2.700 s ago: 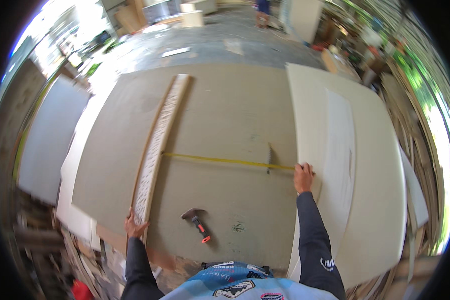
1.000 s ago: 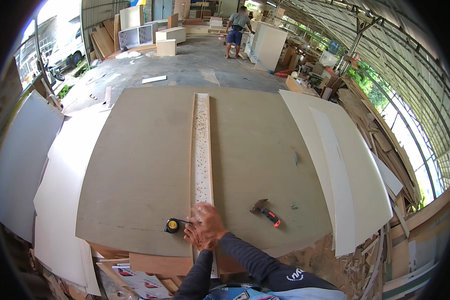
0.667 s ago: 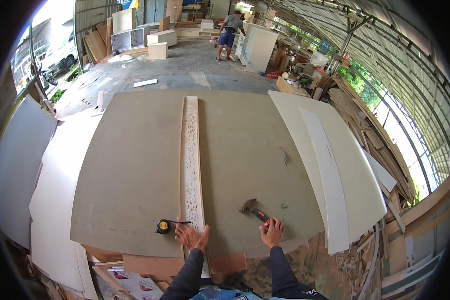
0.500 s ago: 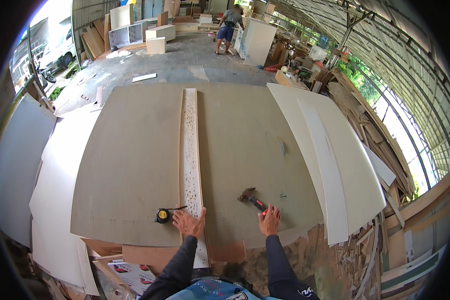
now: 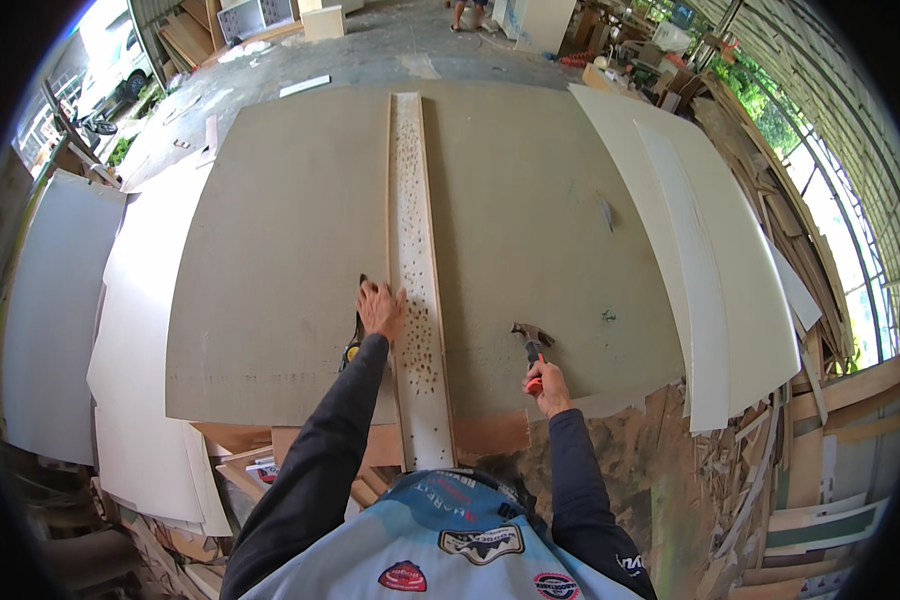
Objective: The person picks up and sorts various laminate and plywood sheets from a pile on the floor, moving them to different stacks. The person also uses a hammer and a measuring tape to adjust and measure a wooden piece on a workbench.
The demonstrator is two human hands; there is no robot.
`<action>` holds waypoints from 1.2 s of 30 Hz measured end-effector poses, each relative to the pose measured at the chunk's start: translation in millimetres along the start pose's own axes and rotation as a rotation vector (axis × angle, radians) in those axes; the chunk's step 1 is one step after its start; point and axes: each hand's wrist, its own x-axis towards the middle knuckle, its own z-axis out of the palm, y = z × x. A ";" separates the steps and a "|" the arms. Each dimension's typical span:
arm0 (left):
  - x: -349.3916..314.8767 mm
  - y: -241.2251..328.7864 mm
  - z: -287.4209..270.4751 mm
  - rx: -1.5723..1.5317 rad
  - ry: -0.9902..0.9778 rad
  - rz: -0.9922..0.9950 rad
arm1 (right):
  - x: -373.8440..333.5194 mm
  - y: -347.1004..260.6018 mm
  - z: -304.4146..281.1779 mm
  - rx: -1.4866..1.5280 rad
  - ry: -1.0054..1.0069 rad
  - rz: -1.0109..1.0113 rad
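My right hand [image 5: 548, 388] is closed round the red and black handle of a claw hammer [image 5: 532, 338], whose metal head points away from me. A long, narrow wooden panel [image 5: 432, 425] with a white face and raised side edges runs away from me. Many small brown specks or pieces dot its face. My left hand [image 5: 380, 308] rests at the panel's left edge, fingers spread and thumb over the white face. A black and yellow tape measure [image 5: 351, 353] lies beside that wrist, partly covered by the forearm, with a dark strip reaching up to the fingers.
A broad grey-brown board [image 5: 280, 220] lies under the panel. White sheets [image 5: 150, 330] flank it at left, and a cream sheet [image 5: 740, 270] with a pale strip at right. Wood offcuts [image 5: 770, 190] pile up along the right side. A person [image 5: 468, 14] stands far off.
My right hand has taken hold of the hammer, whose head has turned. My left hand has moved forward along the panel's edge, and the tape measure has turned. The view has tilted down.
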 end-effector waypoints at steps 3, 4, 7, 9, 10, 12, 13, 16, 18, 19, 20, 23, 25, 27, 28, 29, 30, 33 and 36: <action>34.4 11.2 -0.2 -0.018 -0.067 -0.053 | -38.1 10.3 39.0 0.088 -0.003 -0.148; 42.2 6.4 5.5 -0.026 -0.025 -0.077 | -45.3 13.8 49.4 -0.017 -0.046 -0.199; 41.9 13.4 16.0 -0.066 -0.093 -0.121 | -62.6 30.5 61.6 -0.586 0.009 -0.346; 46.1 15.3 13.6 -0.091 -0.092 -0.122 | -80.6 20.8 84.7 -1.002 0.037 -0.502; 46.5 14.3 15.3 -0.091 -0.089 -0.124 | -77.8 24.4 92.5 -1.031 -0.029 -0.587; 47.1 22.6 16.4 -0.095 -0.096 -0.108 | -72.6 33.0 100.8 -1.072 -0.145 -0.752; 46.3 29.3 17.9 -0.102 -0.111 -0.109 | -71.0 35.5 101.0 -1.108 -0.189 -0.775; 47.3 15.9 -1.7 -0.093 -0.090 -0.153 | -86.5 -2.8 140.8 -1.024 -0.275 -1.082; 48.2 16.9 0.4 -0.102 -0.101 -0.155 | -91.8 -14.1 150.1 -0.916 -0.252 -1.247; 47.7 15.7 -0.4 -0.100 -0.097 -0.160 | -92.9 -14.8 152.8 -0.859 -0.242 -1.328; 47.3 15.3 -0.4 -0.100 -0.093 -0.162 | -90.1 -9.7 151.6 -0.909 -0.252 -1.308; 48.6 25.3 3.4 -0.114 -0.108 -0.150 | -77.2 15.7 138.5 -1.166 -0.261 -1.116; 49.5 29.5 5.0 -0.113 -0.107 -0.146 | -74.3 32.6 131.9 -1.438 -0.270 -0.798; 49.5 18.6 7.1 -0.090 -0.094 -0.163 | -87.6 3.8 151.0 -1.294 -0.261 -0.794; 45.5 16.4 6.6 -0.090 -0.094 -0.171 | -98.2 -7.7 157.1 -1.220 -0.248 -0.780; 47.5 17.5 5.4 -0.096 -0.085 -0.170 | -101.6 -10.9 159.8 -1.174 -0.185 -0.901; 49.5 18.2 4.0 -0.102 -0.075 -0.171 | -105.0 -11.6 162.8 -1.123 -0.122 -1.021; 51.5 26.0 1.0 -0.115 -0.062 -0.144 | -89.2 7.5 146.7 -1.028 -0.159 -1.214; 50.8 27.2 -0.7 -0.115 -0.093 -0.154 | -72.0 26.0 140.1 -1.203 -0.219 -1.111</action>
